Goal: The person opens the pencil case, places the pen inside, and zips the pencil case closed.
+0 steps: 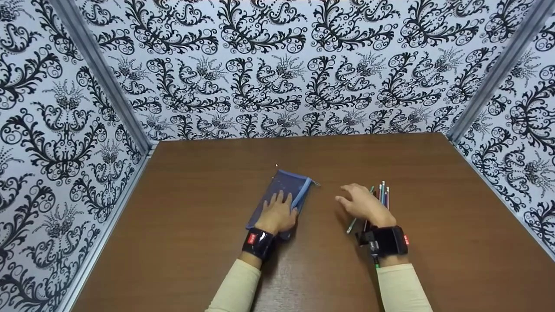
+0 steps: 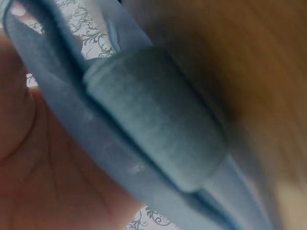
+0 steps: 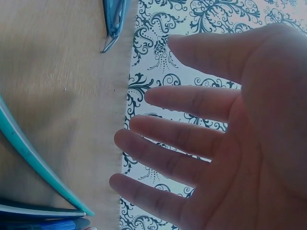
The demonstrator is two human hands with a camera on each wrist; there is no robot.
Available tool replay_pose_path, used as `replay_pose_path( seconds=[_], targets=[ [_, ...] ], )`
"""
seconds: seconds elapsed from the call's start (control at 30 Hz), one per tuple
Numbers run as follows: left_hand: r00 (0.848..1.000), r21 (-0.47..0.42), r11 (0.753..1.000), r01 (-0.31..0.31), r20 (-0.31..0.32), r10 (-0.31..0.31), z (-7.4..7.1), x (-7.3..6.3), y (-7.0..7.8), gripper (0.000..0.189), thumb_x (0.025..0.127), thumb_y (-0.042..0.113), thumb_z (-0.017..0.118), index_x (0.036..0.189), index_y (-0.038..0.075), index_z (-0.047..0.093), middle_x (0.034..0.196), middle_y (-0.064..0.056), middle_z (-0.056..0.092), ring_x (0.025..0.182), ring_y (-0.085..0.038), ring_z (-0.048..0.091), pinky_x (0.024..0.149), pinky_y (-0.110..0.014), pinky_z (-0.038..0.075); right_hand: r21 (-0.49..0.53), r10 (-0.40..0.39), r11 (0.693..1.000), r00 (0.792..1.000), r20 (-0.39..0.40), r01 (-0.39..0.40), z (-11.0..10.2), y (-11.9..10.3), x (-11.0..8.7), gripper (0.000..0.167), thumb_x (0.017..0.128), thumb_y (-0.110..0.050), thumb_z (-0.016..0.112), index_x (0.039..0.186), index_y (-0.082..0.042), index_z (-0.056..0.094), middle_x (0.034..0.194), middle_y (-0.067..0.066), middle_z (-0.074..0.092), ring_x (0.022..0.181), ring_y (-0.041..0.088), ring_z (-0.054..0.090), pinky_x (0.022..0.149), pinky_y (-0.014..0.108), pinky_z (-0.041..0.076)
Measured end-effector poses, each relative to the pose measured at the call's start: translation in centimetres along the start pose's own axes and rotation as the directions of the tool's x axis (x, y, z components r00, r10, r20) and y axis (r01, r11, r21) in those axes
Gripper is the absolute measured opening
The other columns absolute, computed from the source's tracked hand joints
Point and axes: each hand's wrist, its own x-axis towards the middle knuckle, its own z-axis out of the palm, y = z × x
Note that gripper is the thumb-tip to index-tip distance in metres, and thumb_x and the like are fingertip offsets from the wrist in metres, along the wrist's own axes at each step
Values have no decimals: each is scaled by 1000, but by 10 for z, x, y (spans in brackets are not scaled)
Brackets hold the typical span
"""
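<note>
A blue zippered mesh pouch (image 1: 277,184) lies slanted on the table. My left hand (image 1: 276,216) rests on its lower part, fingers spread and thumb by the zipper edge. Close up in the left wrist view, the translucent pouch (image 2: 115,158) crosses the palm, with a blurred grey-teal rounded block (image 2: 158,115) against it. To the right, my right hand (image 1: 362,203) hovers near several pencils (image 1: 383,190), holding nothing, its fingers apart in the right wrist view. One green pencil (image 1: 351,226) lies at an angle, partly hidden beneath that hand.
The brown wooden table (image 1: 195,182) is enclosed by patterned black-and-white panels (image 1: 269,65) at the back and sides. Grey metal posts (image 1: 104,78) stand at the corners. The zipper pull (image 1: 315,183) sticks out from the pouch's far right corner.
</note>
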Motion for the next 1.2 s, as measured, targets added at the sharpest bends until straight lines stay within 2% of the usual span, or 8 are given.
replay_pose_path(
  seconds=[0.43, 0.67, 0.97, 1.07, 1.2],
  targets=[
    [999, 11, 1000, 27, -20, -27, 1, 2, -1, 53, 105, 33, 35, 151, 9, 38, 157, -19, 33, 145, -37, 30, 116, -56, 24, 16, 21, 1000, 1000, -13, -20, 1, 0, -2, 48, 101, -26, 53, 134, 9, 52, 136, 31, 52, 132, 49, 42, 108, 59, 33],
    [997, 37, 999, 12, -82, -9, 1, 4, -1, 51, 104, 32, 35, 148, 7, 42, 154, -18, 38, 142, -37, 37, 112, -57, 30, 8, 15, 1000, 1000, -21, -15, -3, 2, -3, 47, 101, -25, 53, 132, 11, 53, 135, 32, 53, 129, 48, 46, 107, 58, 36],
    [992, 63, 998, 21, -128, -13, 0, 7, -1, 52, 104, 33, 34, 147, 7, 43, 152, -18, 41, 139, -38, 40, 110, -56, 35, 26, 92, 995, 996, 15, -92, -8, 5, -6, 51, 102, -28, 51, 137, 9, 48, 140, 31, 49, 132, 49, 42, 107, 60, 34],
    [991, 59, 998, 22, -131, -14, 0, 6, -2, 52, 105, 33, 33, 147, 6, 43, 152, -18, 41, 139, -38, 41, 109, -56, 35, 13, 108, 994, 994, 7, -108, -8, 7, -6, 50, 102, -28, 51, 135, 10, 51, 134, 31, 53, 127, 48, 48, 104, 59, 38],
    [992, 58, 998, 20, -129, -13, -1, 6, -2, 52, 105, 33, 32, 148, 6, 43, 152, -18, 41, 139, -38, 40, 109, -56, 36, 14, 144, 989, 990, 13, -144, -9, 8, -7, 45, 101, -27, 53, 127, 10, 56, 116, 28, 63, 108, 42, 60, 91, 53, 47]
  ],
)
